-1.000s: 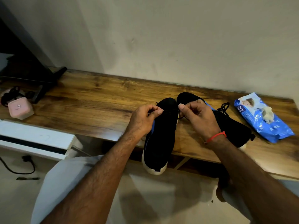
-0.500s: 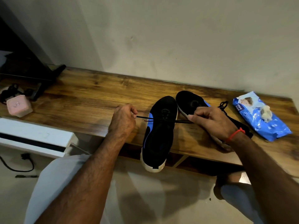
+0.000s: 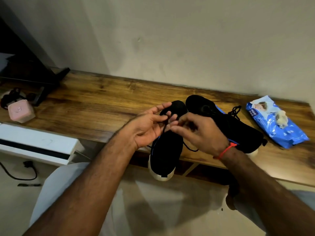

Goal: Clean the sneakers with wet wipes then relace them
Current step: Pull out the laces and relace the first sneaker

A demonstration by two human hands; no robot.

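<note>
Left hand (image 3: 150,128) palm-up, fingers spread and relaxed; right hand (image 3: 201,133) beside it, fingers curled, seemingly pinching something, blurred.

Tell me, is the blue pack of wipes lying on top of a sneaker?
No, the blue pack of wipes lies on the wooden table, apart from the right sneaker.

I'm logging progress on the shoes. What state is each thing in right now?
Near sneaker: heel overhanging the table edge, lace being worked.
Far sneaker: flat on table, lace bunched.
Wipes pack: used wad on top.
Left hand: open.
Right hand: pinching lace.
</note>
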